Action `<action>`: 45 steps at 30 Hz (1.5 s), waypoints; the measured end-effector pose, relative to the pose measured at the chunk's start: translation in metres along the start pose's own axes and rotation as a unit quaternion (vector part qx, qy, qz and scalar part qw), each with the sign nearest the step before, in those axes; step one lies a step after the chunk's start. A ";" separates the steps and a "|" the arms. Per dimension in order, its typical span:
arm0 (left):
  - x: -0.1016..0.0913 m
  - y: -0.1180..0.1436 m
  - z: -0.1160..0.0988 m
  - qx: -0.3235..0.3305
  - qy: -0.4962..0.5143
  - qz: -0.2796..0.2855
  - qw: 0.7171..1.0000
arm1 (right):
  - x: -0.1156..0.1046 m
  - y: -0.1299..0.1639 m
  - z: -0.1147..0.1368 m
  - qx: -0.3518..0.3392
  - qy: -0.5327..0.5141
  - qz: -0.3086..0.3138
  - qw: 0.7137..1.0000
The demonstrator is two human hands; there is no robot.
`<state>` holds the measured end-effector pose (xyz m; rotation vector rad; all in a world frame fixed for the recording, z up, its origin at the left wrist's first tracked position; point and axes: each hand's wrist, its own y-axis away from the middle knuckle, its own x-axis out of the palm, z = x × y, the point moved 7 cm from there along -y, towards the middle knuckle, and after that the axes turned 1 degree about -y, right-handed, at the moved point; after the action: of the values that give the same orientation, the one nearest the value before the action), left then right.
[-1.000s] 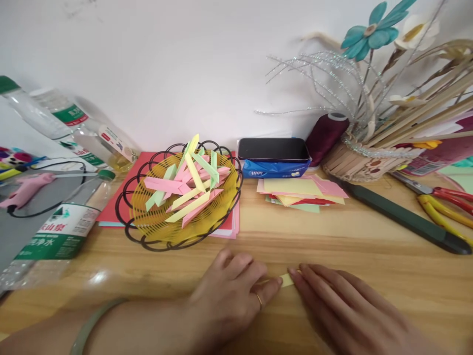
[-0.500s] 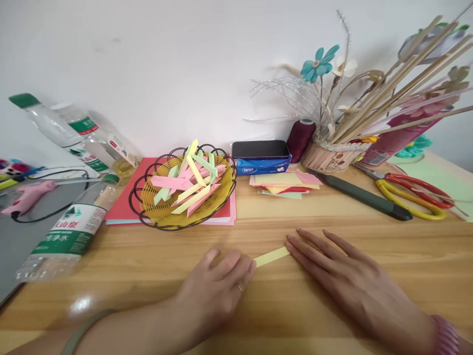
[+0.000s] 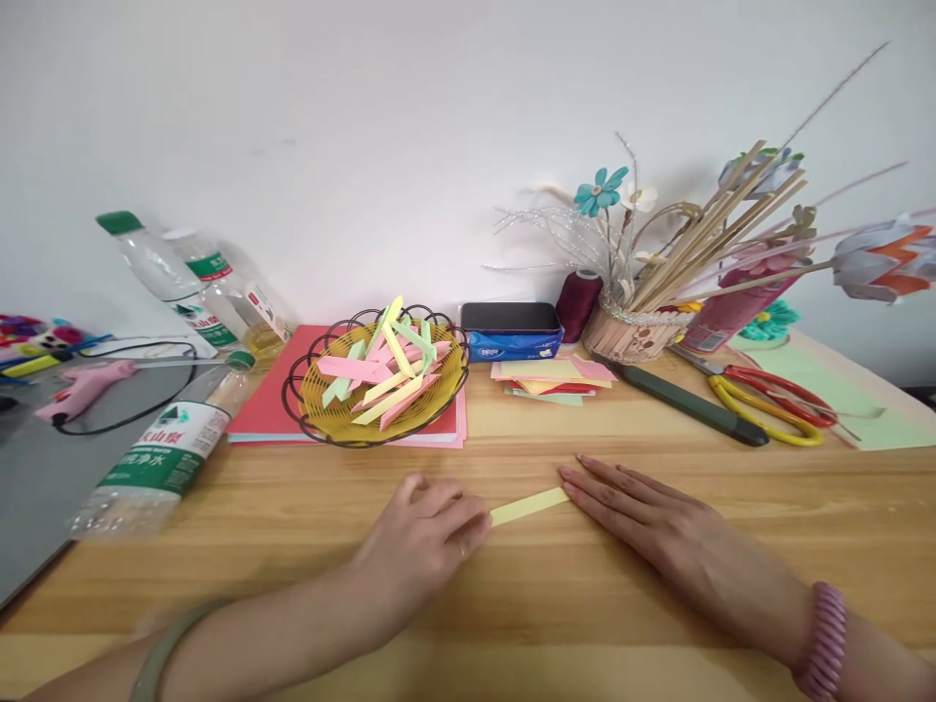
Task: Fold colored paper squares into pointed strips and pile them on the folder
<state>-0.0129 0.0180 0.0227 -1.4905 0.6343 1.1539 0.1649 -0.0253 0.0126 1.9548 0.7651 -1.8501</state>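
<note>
Yellow basket (image 3: 451,382) with dark looped rim, on red paper (image 3: 267,405): holds loose heap of folded papers (image 3: 355,370), pink, green, yellow. Woven pot (image 3: 635,336) holds thin sticks (image 3: 721,229) and flowers. Left hand (image 3: 420,536): fingers curled together at strip's left end; cannot tell if pinching. Right hand (image 3: 677,526): fingers straight, slightly apart, tips touching right end. Paper strip (image 3: 527,507): pale yellow, narrow, straight, slantwise on counter (image 3: 526,609) between hands.
</note>
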 end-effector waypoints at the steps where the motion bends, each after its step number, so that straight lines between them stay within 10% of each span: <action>1: -0.001 -0.001 0.001 -0.005 0.015 -0.011 1.000 | 0.001 0.001 -0.001 0.003 -0.008 0.001 1.000; 9: -0.013 -0.011 0.016 -0.068 0.143 -0.086 0.984 | -0.017 0.001 -0.001 0.067 -0.085 -0.117 0.987; 15: 0.004 -0.024 -0.013 0.009 0.014 0.006 1.000 | -0.018 -0.039 0.042 0.002 -0.082 -0.083 0.993; 26: 0.010 -0.003 -0.019 0.031 -0.049 0.069 0.996 | -0.018 -0.025 0.034 -0.006 -0.015 -0.101 0.995; 45: -0.003 -0.016 -0.017 0.044 -0.076 -0.064 0.994 | -0.043 -0.030 0.029 -0.043 -0.036 -0.209 0.976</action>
<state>0.0055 0.0055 0.0313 -1.3351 0.4731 1.1149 0.1240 -0.0246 0.0555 1.7601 1.2901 -2.0612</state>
